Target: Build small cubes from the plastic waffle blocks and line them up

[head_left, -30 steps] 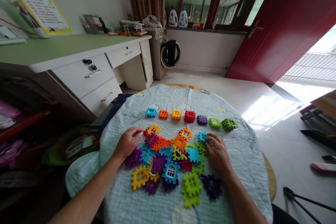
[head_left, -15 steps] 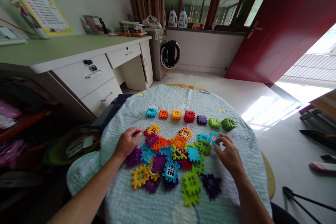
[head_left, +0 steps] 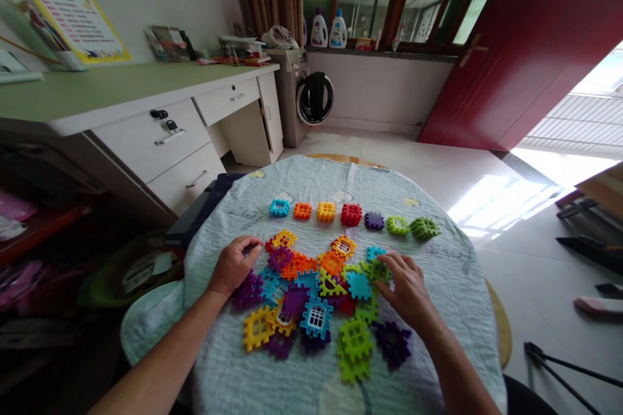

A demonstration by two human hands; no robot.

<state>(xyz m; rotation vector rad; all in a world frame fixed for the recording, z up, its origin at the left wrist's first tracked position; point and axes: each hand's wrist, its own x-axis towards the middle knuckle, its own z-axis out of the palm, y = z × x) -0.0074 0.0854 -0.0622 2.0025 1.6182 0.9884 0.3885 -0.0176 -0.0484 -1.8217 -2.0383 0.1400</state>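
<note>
Reaching over the right edge of a loose pile of interlocking plastic tiles, the right hand point(head_left: 406, 285) has its thumb and fingers spread wide. Its fingertips are at a green tile point(head_left: 377, 271), though whether they touch it is hard to tell; a light-blue tile point(head_left: 374, 252) lies just beyond. The left hand point(head_left: 236, 266) is at the pile's left side, fingers curled with a narrow gap to the thumb, just beside a red tile point(head_left: 269, 246) and a yellow tile point(head_left: 285, 238).

Between the hands, the pile overlaps in many colours: an orange tile point(head_left: 331, 263), a green triangular frame point(head_left: 331, 284), a solid blue tile point(head_left: 359, 286) and a blue tile with a white window point(head_left: 317, 318). Nearer the person are a yellow square frame point(head_left: 258, 329), green square frames point(head_left: 355, 340) and a dark purple piece point(head_left: 392, 342).

Beyond the pile, a row runs left to right across the cloth-covered surface point(head_left: 311, 180): blue point(head_left: 280, 208), orange point(head_left: 302, 211), yellow point(head_left: 326, 211), red point(head_left: 351, 214), purple point(head_left: 374, 221), and two green groups, the last one point(head_left: 425, 229) a tilted stack.
</note>
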